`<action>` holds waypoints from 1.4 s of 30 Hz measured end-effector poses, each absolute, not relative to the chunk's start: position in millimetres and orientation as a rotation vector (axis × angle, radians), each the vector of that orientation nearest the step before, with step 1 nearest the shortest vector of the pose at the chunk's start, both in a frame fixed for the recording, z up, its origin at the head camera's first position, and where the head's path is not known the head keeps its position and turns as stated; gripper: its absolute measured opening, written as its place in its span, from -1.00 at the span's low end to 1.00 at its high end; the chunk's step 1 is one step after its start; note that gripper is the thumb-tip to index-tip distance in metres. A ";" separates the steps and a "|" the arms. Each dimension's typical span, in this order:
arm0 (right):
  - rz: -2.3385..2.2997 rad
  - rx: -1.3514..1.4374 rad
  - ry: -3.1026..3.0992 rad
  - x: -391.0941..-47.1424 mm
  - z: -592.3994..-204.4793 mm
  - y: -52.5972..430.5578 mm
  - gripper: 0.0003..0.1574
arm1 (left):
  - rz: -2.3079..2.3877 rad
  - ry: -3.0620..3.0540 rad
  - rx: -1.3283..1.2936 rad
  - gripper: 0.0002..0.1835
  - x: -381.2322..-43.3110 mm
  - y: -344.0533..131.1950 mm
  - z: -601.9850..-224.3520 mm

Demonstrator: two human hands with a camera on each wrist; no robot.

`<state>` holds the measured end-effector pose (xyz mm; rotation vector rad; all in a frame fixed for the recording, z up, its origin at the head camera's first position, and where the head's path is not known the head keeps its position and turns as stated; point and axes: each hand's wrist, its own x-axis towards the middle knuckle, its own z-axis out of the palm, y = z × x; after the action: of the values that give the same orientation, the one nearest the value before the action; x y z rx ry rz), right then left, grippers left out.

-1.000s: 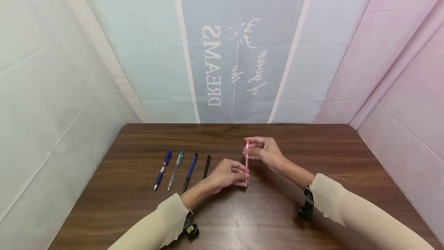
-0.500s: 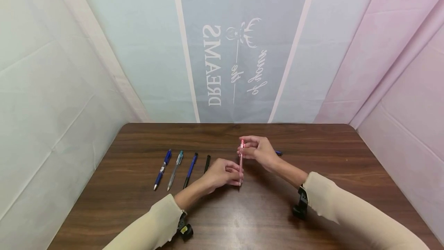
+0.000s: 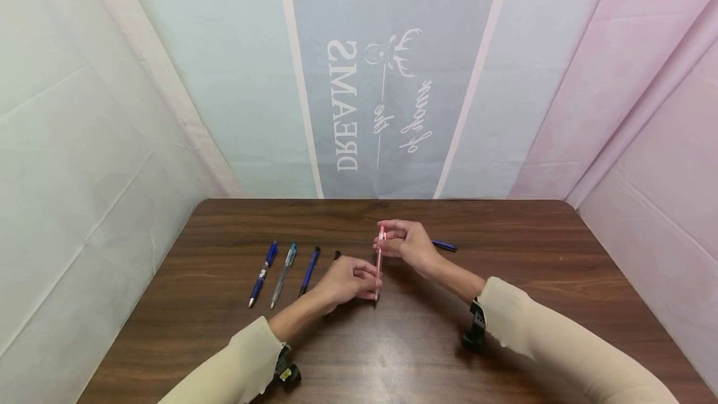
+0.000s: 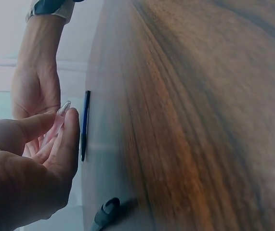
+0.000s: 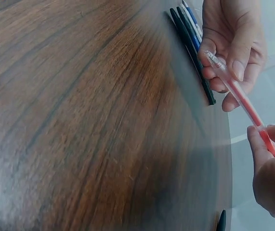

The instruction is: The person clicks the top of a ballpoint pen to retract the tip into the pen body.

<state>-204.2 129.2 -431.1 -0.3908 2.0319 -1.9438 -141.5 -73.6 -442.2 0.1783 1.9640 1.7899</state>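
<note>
A clear pen with pink ink [image 3: 379,262] is held between my two hands above the table, its pink end away from me. Near its pointed tip, my left hand [image 3: 346,280] pinches the barrel between thumb and fingers. My right hand [image 3: 414,247] pinches the far end. In the right wrist view, the translucent barrel [image 5: 245,103] slants between both hands. The left wrist view shows the pen's tip [image 4: 65,107] poking out past the left fingers. A black pen [image 3: 337,255] lies mostly hidden behind the left hand.
On the left of the wooden table [image 3: 538,329] lie a blue pen with a white band [image 3: 262,276], a clear teal-topped pen [image 3: 283,276] and a blue-and-black pen [image 3: 310,270], side by side. Another blue pen [image 3: 445,245] lies beyond the right wrist. Fabric walls surround the table.
Both hands have shifted left together with the pink pen. The blue pen beyond the right wrist has come into sight, while the left hand now covers more of the black pen.
</note>
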 end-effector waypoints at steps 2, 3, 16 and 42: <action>-1.947 -0.392 2.025 -203.5 -431.6 126.8 -0.38 | 1.787 1.980 0.192 -0.77 -140.4 -76.2 -442.3; -1.944 -0.396 2.025 -203.2 -431.9 125.7 -0.38 | 1.784 1.986 0.195 -0.76 -139.9 -77.5 -442.1; -1.887 -0.421 2.054 -201.0 -439.9 114.0 -0.41 | 1.701 2.095 0.230 -0.80 -132.5 -93.2 -442.6; -1.708 -0.428 2.176 -196.4 -448.2 101.7 -0.40 | 1.373 2.468 0.405 -0.81 -125.8 -100.2 -443.0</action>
<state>-196.4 101.7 -448.2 -0.4277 2.1761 -1.7077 -125.8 -100.2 -443.0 0.4054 2.4685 1.3734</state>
